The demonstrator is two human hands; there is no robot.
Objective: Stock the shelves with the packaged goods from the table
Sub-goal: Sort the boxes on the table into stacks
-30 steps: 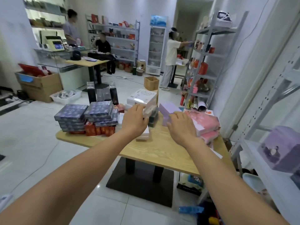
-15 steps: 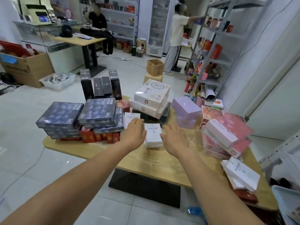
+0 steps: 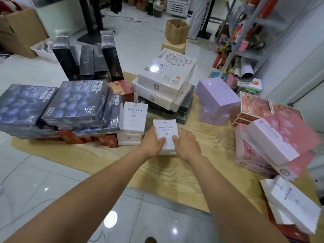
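Nearest to me, over the bare wood of the table [image 3: 175, 174], the person's two arms reach forward and meet at one white box [image 3: 165, 130] near the middle of the table. The left hand [image 3: 152, 143] grasps its left side and the right hand [image 3: 188, 145] its right side. Both thumbs lie on the top face and the other fingers curl down along the edges. I cannot tell if it is one box or a pile of two, nor if it is already lifted. I judge it light and stiff, a thin carton. Its surface looks smooth, so it may slip; holding the long sides with the fingers under the bottom seems safest, without squeezing the corners. Just beyond and to the left stands a pile of similar white boxes [image 3: 134, 118], touching the dark blue boxes [image 3: 75, 100]. Farther off are the large flat white boxes [image 3: 166, 72] and, to the right, a purple box [image 3: 217, 97]. At the far right is a metal shelf [image 3: 252, 53], well apart from the table.
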